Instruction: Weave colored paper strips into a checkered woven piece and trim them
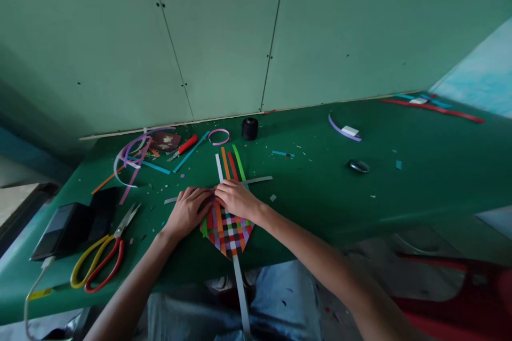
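A woven piece of coloured strips [232, 232] lies at the table's front edge, with white, orange, red and green strip ends pointing away and a long grey strip [240, 293] hanging over the edge. My left hand [190, 208] rests on its upper left part, fingers bent together near a purple strip. Touching it, my right hand [236, 197] presses on the top of the weave, its fingers closed at the same spot. A grey crosswise strip [260, 179] sticks out on both sides of my hands. What the fingertips pinch is too small to tell.
Scissors [118, 232], a black box-like device with a cable [64, 232], a red cutter [187, 144] and loose strips [136, 157] lie left. Behind are a pink ring [218, 137] and black spool [249, 129]. Rightward lie a dark oval object [358, 165] and more strips [436, 108].
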### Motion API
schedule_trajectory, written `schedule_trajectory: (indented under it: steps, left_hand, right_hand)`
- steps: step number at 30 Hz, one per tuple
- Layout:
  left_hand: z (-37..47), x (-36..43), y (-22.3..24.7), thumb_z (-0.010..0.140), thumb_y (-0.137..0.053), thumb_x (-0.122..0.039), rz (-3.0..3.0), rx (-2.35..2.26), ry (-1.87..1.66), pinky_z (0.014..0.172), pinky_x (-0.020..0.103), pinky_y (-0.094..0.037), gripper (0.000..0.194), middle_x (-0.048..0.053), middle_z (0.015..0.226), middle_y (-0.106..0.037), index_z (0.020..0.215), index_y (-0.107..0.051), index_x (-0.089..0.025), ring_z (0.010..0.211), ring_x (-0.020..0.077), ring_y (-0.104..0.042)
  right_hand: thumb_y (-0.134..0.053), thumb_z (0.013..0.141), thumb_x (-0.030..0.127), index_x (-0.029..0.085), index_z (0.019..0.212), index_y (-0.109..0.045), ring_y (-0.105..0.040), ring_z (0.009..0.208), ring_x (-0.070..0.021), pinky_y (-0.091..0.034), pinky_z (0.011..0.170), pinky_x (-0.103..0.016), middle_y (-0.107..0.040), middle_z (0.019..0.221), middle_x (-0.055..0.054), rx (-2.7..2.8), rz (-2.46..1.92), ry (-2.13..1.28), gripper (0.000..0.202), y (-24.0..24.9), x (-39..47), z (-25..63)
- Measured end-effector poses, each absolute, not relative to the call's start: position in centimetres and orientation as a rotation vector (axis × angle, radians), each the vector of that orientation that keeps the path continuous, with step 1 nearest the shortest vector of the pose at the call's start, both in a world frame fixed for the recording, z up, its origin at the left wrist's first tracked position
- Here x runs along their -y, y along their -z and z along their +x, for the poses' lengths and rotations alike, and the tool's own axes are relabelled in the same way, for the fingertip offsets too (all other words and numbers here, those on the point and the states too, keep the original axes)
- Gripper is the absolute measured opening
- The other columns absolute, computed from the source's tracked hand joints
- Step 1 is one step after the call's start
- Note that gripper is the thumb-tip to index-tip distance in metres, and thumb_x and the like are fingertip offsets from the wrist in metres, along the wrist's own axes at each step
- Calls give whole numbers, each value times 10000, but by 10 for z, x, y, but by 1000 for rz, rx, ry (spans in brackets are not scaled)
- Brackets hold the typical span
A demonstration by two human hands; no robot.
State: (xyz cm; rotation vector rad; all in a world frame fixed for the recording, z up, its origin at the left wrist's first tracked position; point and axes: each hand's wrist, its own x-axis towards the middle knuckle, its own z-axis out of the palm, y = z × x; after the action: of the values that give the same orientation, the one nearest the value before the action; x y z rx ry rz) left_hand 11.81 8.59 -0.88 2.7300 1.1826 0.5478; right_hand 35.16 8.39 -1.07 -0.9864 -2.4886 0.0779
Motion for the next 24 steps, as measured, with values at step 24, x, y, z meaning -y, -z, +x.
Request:
schedule_trajectory:
  steps: [24]
  left_hand:
    - [121, -65, 2, 933, -661, -565, 2702, -1213, -483, 1131, 562, -410, 676, 79, 1507, -595, 1525, -513, -274, 1352, 371, -486]
  right_hand:
    - [-626, 1043, 360, 78, 1302, -692, -587, 1287, -294, -523, 1130, -451, -672, 1399, -183, 2533, -922, -126, 389, 13, -77, 364]
